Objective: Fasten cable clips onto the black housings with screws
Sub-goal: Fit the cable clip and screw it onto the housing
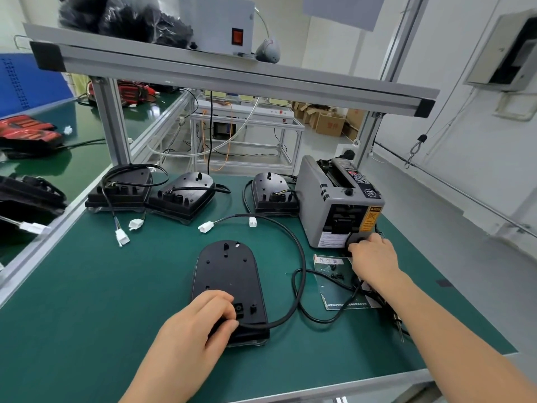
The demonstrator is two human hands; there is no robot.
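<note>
Fetching-parts step, prob. L hand (197,324) grips near end of black housing (226,271), mid table (87,315). R hand (374,257) at tape dispenser (334,205) base, fingers curled, can't tell on what. Next: bring clip + screw to housing.

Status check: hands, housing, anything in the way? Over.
Left hand grips near end of black housing. Right hand at tape dispenser front, grasp unclear. A black cable lies across the screw bag.

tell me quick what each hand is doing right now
left hand: grips the near end of the housing
right hand: curled at the dispenser front, hold cannot be told
</note>
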